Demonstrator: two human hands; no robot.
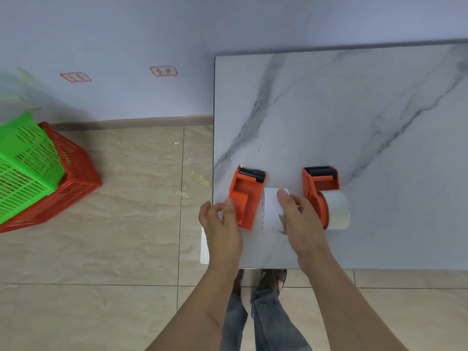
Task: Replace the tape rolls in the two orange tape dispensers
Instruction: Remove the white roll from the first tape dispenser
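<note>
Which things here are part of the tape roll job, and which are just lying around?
Job: left dispenser; right dispenser; white roll under the right hand; clear roll; left hand.
Lying about: green basket; red basket; tape scraps.

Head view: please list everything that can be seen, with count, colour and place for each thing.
tape dispensers: 2, orange, near edge of the table; left one at the left corner, right one beside it
tape rolls: 2, whitish; one on the left dispenser, one on the right dispenser
table: 1, grey-white marble pattern, right half of the view
baskets: 2, green stacked in red, on the floor at left
labels: 2, red-bordered, on the wall
floor: beige tiles
left hand: grips the left dispenser's handle end
right hand: holds the left dispenser's roll
legs: blue jeans, below the table edge
</note>
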